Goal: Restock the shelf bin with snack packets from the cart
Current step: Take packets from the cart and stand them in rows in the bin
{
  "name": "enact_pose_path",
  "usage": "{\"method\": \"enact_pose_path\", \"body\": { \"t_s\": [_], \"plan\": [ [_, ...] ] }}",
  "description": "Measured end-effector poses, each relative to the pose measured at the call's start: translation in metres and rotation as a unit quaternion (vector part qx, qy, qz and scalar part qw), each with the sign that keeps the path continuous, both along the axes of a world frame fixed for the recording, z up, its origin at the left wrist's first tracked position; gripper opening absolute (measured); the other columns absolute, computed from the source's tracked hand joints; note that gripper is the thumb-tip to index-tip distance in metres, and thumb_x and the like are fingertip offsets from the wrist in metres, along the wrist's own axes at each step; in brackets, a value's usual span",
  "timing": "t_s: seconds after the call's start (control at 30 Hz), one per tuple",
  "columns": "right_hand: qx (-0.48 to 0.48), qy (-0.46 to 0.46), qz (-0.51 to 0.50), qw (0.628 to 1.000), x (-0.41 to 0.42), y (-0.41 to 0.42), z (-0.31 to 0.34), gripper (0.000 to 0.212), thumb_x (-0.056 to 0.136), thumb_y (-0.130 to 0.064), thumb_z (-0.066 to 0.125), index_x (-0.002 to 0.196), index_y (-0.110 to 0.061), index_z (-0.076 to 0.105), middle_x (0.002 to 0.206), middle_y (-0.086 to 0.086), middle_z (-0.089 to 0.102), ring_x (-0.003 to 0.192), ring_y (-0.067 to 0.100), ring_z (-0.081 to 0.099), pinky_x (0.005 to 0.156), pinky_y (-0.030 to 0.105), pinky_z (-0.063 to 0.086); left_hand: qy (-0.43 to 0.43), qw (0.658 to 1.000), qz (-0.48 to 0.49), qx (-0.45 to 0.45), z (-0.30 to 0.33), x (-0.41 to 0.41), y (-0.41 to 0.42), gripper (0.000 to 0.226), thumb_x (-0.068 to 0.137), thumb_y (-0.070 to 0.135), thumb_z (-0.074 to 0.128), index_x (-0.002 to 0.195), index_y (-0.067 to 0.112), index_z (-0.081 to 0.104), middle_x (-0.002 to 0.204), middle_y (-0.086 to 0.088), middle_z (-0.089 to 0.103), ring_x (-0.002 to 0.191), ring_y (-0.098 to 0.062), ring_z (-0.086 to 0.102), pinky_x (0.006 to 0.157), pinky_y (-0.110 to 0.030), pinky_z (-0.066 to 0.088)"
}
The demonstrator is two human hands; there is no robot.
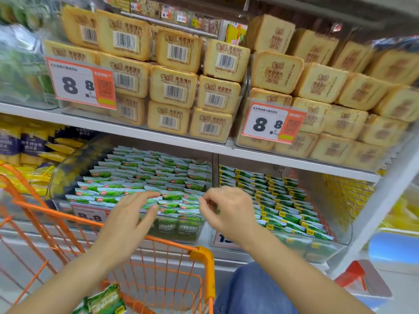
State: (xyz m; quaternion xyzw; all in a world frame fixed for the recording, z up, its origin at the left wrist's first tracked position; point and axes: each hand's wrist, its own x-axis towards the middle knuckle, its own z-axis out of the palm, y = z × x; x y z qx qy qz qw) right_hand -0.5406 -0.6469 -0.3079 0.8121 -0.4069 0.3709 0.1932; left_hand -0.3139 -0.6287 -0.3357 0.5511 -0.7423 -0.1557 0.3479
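A clear shelf bin (68,164) on the lower shelf is packed with rows of green snack packets (145,175). My left hand (133,214) hovers over the bin's front rows with fingers spread and relaxed, fingertips at the packets. My right hand (229,209) is just right of it at the bin's front right corner, fingers curled inward; what they hold is hidden, so I cannot tell whether they pinch a packet. The orange wire cart (201,254) stands below my arms, with a green packet (102,300) lying at its bottom left.
A second clear bin (340,236) of green-and-yellow packets sits to the right. The upper shelf holds stacked toast-slice packs (174,87) behind 8.8 price tags (81,83). Yellow and purple packets (29,146) fill the left. A white shelf post (383,196) rises at right.
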Motion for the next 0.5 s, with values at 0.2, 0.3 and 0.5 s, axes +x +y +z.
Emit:
{"method": "enact_pose_path", "body": {
  "t_s": [0.2, 0.3, 0.5],
  "plan": [
    [0.214, 0.2, 0.111, 0.95, 0.068, 0.025, 0.008, 0.03, 0.091, -0.036, 0.044, 0.076, -0.017, 0.062, 0.068, 0.006, 0.065, 0.066, 0.029, 0.063, 0.05, 0.032, 0.043, -0.096, 0.995, -0.018, 0.031, 0.02, 0.048, 0.029, 0.033, 0.09, 0.055, 0.035, 0.102, 0.037, 0.06, 0.079, 0.013, 0.062, 0.082, -0.012, 0.06, 0.064, -0.027, 0.042],
    [0.32, 0.301, 0.128, 0.889, 0.099, 0.032, -0.008, 0.023, 0.093, -0.036, 0.049, 0.104, -0.023, 0.064, 0.1, 0.006, 0.07, 0.096, 0.028, 0.063, 0.071, 0.035, 0.046, -0.249, 0.96, -0.034, 0.124, 0.012, 0.08, 0.057, 0.033, 0.093, 0.043, 0.041, 0.11, 0.026, 0.063, 0.093, 0.002, 0.07, 0.094, -0.018, 0.065, 0.073, -0.032, 0.043],
    [0.378, 0.472, 0.123, 0.787, 0.164, 0.043, -0.076, 0.033, 0.092, -0.032, 0.049, 0.116, -0.012, 0.061, 0.11, 0.014, 0.065, 0.102, 0.034, 0.061, 0.076, 0.038, 0.049, -0.38, 0.874, -0.004, 0.304, -0.032, 0.126, 0.091, 0.027, 0.098, 0.027, 0.044, 0.118, 0.016, 0.058, 0.115, -0.011, 0.063, 0.11, -0.029, 0.057, 0.082, -0.033, 0.045]
  ]
}}
